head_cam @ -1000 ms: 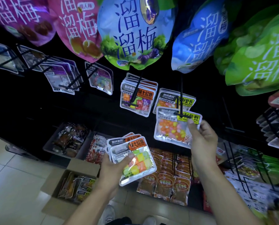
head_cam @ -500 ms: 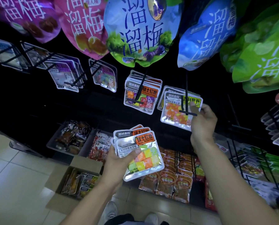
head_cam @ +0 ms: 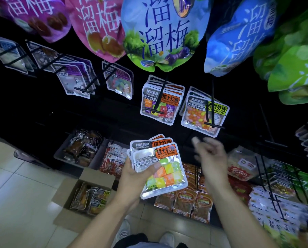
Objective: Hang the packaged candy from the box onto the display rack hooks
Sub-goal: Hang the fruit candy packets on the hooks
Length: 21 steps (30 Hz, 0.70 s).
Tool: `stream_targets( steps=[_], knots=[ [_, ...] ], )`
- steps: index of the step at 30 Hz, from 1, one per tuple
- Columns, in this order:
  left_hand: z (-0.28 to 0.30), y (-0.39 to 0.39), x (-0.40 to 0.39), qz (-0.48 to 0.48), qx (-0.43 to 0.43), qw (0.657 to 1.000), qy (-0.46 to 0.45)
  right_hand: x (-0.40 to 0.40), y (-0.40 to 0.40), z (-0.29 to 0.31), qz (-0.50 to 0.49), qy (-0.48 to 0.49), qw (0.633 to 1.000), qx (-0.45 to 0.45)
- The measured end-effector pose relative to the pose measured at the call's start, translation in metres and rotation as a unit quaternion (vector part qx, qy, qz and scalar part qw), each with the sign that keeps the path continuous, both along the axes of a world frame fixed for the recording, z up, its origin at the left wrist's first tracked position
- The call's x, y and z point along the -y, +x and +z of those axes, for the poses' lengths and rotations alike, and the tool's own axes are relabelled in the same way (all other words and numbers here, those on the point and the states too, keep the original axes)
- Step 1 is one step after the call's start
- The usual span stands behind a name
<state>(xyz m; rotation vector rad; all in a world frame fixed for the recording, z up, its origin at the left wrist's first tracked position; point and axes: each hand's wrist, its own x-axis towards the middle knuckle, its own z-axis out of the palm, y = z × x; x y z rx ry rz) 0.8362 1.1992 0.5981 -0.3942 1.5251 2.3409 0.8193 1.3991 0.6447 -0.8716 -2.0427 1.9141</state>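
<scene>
Head view. The left hand (head_cam: 131, 176) holds a fanned stack of candy packets (head_cam: 160, 167), thumb pressed across the front of the top packet and fingers curled behind; this grip is clenched round the stack. At least three packets show in the fan, by their orange labels and overlapping top edges; the top one shows cube-shaped sweets in green, yellow and orange through its clear window. The right hand (head_cam: 210, 154) hangs in the air just right of the stack, blurred, fingers loosely bent and holding nothing; its grip is released and touches no packet.

Above the hands, two black rack hooks carry matching small packets: the left hook (head_cam: 160, 97) bears a bundle with orange labels like those in the hand, and the right hook (head_cam: 212, 104) bears a bundle with yellow-green labels (head_cam: 203, 113) showing round sweets. The number in each bundle cannot be told.

On the floor at lower left stands one open cardboard box (head_cam: 94, 178), with several more packets upright inside. Five large pouches, purple, pink, pale blue (head_cam: 160, 33), blue and green, hang along the top. Two shoes (head_cam: 165, 237) show at the bottom edge.
</scene>
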Motion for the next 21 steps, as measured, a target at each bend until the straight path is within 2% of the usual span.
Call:
stream_targets(
  steps=[3, 5, 7, 14, 21],
  knots=[
    [0.001, -0.002, -0.005, 0.0, -0.011, 1.0, -0.005, 0.02, 0.021, 0.005, 0.153, 0.028, 0.986, 0.057],
    [0.003, -0.003, -0.008, -0.005, -0.017, 1.0, -0.009, 0.024, 0.025, 0.006, 0.192, 0.066, 0.977, 0.062],
    [0.005, -0.004, -0.01, -0.004, -0.019, 1.0, -0.009, 0.023, 0.023, 0.008, 0.193, 0.071, 0.977, 0.063],
    [0.012, -0.006, 0.003, 0.036, -0.027, 0.998, -0.034, 0.012, 0.013, 0.007, 0.175, -0.015, 0.982, 0.065],
    [0.004, -0.002, 0.04, 0.14, 0.018, 0.988, -0.063, 0.032, -0.008, 0.026, 0.2, -0.035, 0.979, -0.013]
  ],
)
